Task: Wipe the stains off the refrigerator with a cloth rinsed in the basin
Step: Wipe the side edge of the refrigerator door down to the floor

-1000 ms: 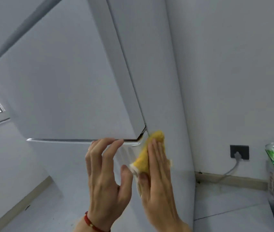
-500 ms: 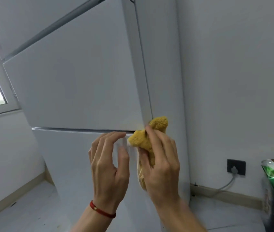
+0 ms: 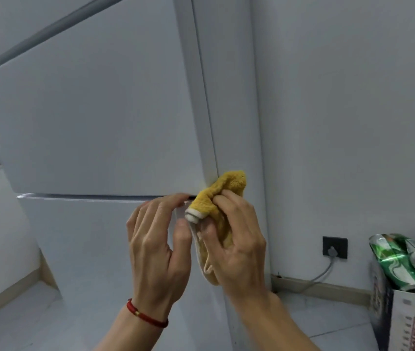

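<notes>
White refrigerator point(image 3: 95, 117) against a pale wall — cloth now bunched at the door corner.
Right hand point(image 3: 237, 239), flat a second ago, has curled round the yellow cloth point(image 3: 223, 191), pressing it where the door seam meets the side (stain likely concentrated there); left hand point(image 3: 155, 239) relaxed, empty, fingertips resting at the seam.

Both hands raised side by side: right hand point(image 3: 237, 239) clenched, left hand point(image 3: 158, 244) with fingers loosely curled.

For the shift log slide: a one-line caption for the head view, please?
Right hand grips a yellow cloth at the refrigerator door corner; left hand rests beside it.
</notes>
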The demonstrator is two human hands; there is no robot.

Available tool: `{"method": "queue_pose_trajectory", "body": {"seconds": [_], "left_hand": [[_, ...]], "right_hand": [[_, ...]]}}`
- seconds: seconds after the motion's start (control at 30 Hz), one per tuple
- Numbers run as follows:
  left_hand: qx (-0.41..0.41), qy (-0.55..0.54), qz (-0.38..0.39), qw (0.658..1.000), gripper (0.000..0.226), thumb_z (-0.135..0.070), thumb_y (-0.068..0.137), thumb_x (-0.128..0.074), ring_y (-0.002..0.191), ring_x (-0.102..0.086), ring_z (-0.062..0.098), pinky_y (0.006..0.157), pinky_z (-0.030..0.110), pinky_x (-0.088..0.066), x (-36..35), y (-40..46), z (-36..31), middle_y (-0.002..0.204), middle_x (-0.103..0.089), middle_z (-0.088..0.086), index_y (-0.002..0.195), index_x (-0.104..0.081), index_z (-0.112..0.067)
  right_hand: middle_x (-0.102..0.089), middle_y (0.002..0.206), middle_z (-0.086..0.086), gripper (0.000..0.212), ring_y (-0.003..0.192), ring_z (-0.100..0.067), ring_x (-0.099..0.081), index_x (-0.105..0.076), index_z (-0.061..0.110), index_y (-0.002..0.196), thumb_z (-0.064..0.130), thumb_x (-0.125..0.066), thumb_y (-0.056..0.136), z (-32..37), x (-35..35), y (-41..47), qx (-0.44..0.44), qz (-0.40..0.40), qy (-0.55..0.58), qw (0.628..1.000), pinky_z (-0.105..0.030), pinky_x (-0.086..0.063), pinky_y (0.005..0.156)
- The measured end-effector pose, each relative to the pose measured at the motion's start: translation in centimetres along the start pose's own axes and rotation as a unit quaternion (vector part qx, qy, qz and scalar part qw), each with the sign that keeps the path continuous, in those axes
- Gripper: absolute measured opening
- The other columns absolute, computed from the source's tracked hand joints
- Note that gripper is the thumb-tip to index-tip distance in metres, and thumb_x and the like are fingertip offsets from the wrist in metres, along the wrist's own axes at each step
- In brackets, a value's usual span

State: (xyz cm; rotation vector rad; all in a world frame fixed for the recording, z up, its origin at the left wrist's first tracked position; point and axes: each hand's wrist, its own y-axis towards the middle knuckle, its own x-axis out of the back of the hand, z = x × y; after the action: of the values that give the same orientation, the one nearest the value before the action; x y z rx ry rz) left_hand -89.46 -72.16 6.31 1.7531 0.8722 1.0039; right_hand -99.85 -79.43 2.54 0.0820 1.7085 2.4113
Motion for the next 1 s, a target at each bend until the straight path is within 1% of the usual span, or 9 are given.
{"method": "queue_pose_trajectory", "body": {"seconds": [0.13,0.27,0.57,0.67,0.73,0.77,0.83,0.93,1.0], "left_hand": [[0.006,-0.005,-0.017,1.000,0.036,-0.027,0.095,-0.038,0.101,-0.061,0.010,0.095,0.034,-0.041,-0.4,0.4,0.1,0.104,-0.068,-0.009,0.107,-0.070,-0.015],[0.002,-0.002,-0.021,1.000,0.035,-0.026,0.093,-0.039,0.100,-0.060,0.010,0.091,0.031,-0.043,-0.7,0.5,0.2,0.104,-0.068,-0.005,0.106,-0.068,-0.012],[-0.011,-0.010,-0.021,1.000,0.036,-0.021,0.087,-0.043,0.104,-0.062,0.017,0.091,0.046,-0.047,-0.7,0.0,0.4,0.108,-0.069,-0.003,0.109,-0.069,-0.009],[-0.028,0.008,-0.024,0.999,0.036,-0.020,0.086,-0.044,0.103,-0.059,0.014,0.089,0.044,-0.046,-0.9,0.0,0.4,0.111,-0.066,-0.003,0.109,-0.069,-0.007],[-0.040,0.033,-0.014,0.999,0.039,-0.022,0.085,-0.047,0.110,-0.056,0.015,0.091,0.044,-0.045,-1.4,-0.4,0.4,0.117,-0.062,0.000,0.115,-0.068,-0.007],[-0.042,0.048,-0.005,0.998,0.043,-0.023,0.085,-0.048,0.116,-0.054,0.017,0.094,0.046,-0.044,-1.6,-0.9,0.5,0.123,-0.060,0.003,0.121,-0.066,-0.008],[-0.037,0.084,0.021,0.996,0.059,-0.025,0.083,-0.050,0.133,-0.047,0.024,0.104,0.054,-0.039,-2.2,-2.1,0.7,0.139,-0.051,0.008,0.139,-0.056,-0.007],[-0.037,0.110,0.067,0.991,0.080,-0.025,0.079,-0.052,0.153,-0.027,0.030,0.120,0.065,-0.017,-2.5,-4.5,1.2,0.158,-0.034,0.013,0.155,-0.036,-0.005],[-0.034,0.113,0.083,0.990,0.085,-0.024,0.077,-0.054,0.155,-0.021,0.032,0.121,0.067,-0.014,-2.5,-5.9,1.3,0.161,-0.029,0.016,0.156,-0.033,-0.002]], "right_hand": [[-0.068,0.125,-0.012,0.034,0.117,-0.026,-0.064,-0.071,0.002,0.121,0.028,-0.067,0.099,-1.5,0.6,0.6,0.057,0.024,-0.046,0.997,-0.037,-0.053,0.102],[-0.070,0.117,-0.005,0.039,0.108,-0.021,-0.063,-0.072,0.007,0.120,0.039,-0.055,0.104,-3.3,0.7,1.9,-0.006,0.025,-0.046,0.999,-0.041,-0.055,0.091],[-0.064,0.128,-0.009,0.034,0.120,-0.024,-0.059,-0.068,0.005,0.124,0.028,-0.065,0.099,-1.6,-0.5,0.2,0.021,0.000,-0.008,1.000,-0.044,-0.053,0.098],[-0.049,0.143,-0.009,0.041,0.132,-0.024,-0.049,-0.048,0.013,0.137,0.027,-0.062,0.101,-1.4,-1.8,-0.3,-0.033,0.019,0.048,0.998,-0.044,-0.048,0.105],[-0.029,0.163,-0.007,0.060,0.150,-0.027,-0.035,-0.026,0.021,0.154,0.022,-0.060,0.105,-0.9,-2.8,-1.7,-0.074,0.036,0.083,0.993,-0.046,-0.040,0.117],[-0.014,0.172,0.001,0.071,0.158,-0.025,-0.021,-0.010,0.030,0.162,0.027,-0.056,0.108,-0.7,-3.1,-2.5,-0.101,0.058,0.089,0.989,-0.046,-0.032,0.124],[0.013,0.170,0.025,0.070,0.161,-0.014,0.000,0.015,0.047,0.160,0.050,-0.035,0.110,-1.1,-2.8,-4.2,-0.129,0.099,0.071,0.984,-0.037,-0.011,0.131],[0.019,0.170,0.022,0.069,0.161,-0.014,0.006,0.022,0.051,0.157,0.060,-0.025,0.107,-2.4,-1.4,-9.6,-0.153,0.128,0.064,0.978,-0.029,0.001,0.130],[0.018,0.171,0.018,0.070,0.161,-0.013,0.007,0.021,0.050,0.158,0.062,-0.025,0.106,-3.3,-0.6,-13.8,-0.206,0.153,0.062,0.964,-0.042,-0.005,0.131]]}}
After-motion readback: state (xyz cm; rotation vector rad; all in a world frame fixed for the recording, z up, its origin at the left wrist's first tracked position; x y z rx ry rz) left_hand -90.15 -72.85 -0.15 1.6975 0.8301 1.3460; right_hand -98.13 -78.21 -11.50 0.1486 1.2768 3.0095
